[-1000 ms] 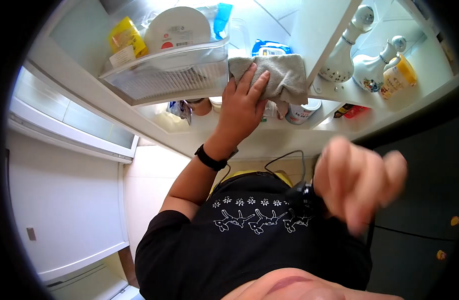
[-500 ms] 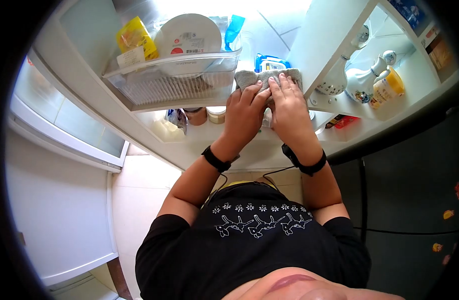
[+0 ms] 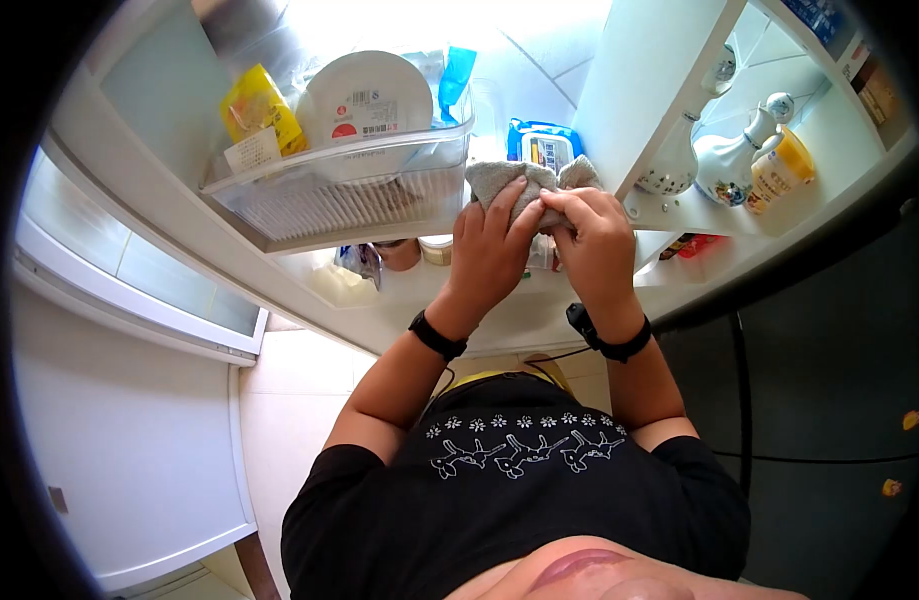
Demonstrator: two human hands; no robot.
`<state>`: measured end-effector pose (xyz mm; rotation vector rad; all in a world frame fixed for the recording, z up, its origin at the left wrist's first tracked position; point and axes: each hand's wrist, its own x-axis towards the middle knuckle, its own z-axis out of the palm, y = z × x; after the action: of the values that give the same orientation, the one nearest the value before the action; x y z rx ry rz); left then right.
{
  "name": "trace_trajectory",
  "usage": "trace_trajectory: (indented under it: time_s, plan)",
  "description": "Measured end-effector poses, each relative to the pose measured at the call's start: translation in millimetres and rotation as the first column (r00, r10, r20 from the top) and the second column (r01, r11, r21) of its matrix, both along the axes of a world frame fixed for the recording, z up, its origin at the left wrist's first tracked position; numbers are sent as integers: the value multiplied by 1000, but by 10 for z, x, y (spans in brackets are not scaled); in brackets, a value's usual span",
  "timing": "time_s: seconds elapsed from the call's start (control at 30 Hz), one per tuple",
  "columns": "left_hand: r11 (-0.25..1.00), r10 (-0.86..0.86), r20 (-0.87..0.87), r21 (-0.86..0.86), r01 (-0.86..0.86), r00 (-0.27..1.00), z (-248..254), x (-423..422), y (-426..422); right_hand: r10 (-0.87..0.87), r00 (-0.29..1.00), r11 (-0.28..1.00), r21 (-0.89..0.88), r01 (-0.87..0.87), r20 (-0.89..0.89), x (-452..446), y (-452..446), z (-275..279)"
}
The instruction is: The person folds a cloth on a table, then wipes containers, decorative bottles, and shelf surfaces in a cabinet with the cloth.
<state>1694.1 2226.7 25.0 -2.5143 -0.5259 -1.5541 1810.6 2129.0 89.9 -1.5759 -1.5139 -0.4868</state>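
Observation:
A grey cloth (image 3: 509, 183) lies bunched at the front edge of the upper shelf, under both hands. My left hand (image 3: 491, 245) presses on its left part with the fingers bent over it. Beside it, my right hand (image 3: 597, 235) pinches the cloth's middle between thumb and fingers. Just behind the cloth is a blue and white packet (image 3: 544, 143). To the left stands a clear plastic bin (image 3: 349, 195) holding a round white item (image 3: 367, 100), a yellow packet (image 3: 262, 108) and a blue-topped bag (image 3: 456, 82).
Two patterned white bottles (image 3: 724, 165) and a yellow-capped container (image 3: 781, 172) stand in the right compartment. Jars (image 3: 437, 249) and packets (image 3: 360, 264) sit on the shelf below. A dark cabinet (image 3: 829, 380) is at the right, a white door (image 3: 129, 430) at the left.
My right hand has come in from the lower right onto the cloth, first lying flat, now pinching. The cloth, spread wider before, is now bunched up. The camera view has shifted slightly.

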Motion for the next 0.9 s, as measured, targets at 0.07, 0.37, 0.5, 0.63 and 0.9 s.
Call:
trace_trajectory:
  time_s: [0.07,0.37,0.5,0.63,0.9]
  plan:
    - [1000,-3,-4,2,3,1000,1,-4,4,11,1000,999,31,-11,4,0,20,-37]
    - [998,-62,-8,-2,62,998,-25,-75,17,99,993,984,145,-109,71,67,6,-407]
    - [995,-88,-36,-45,87,995,-19,-107,13,115,986,981,145,-132,119,122,-20,-452]
    - [994,-92,-32,-66,90,995,5,-116,-6,123,984,979,146,-141,130,112,-40,-436]
    - [975,-211,19,-67,212,977,244,-288,-220,195,961,956,181,-231,198,83,-253,53]
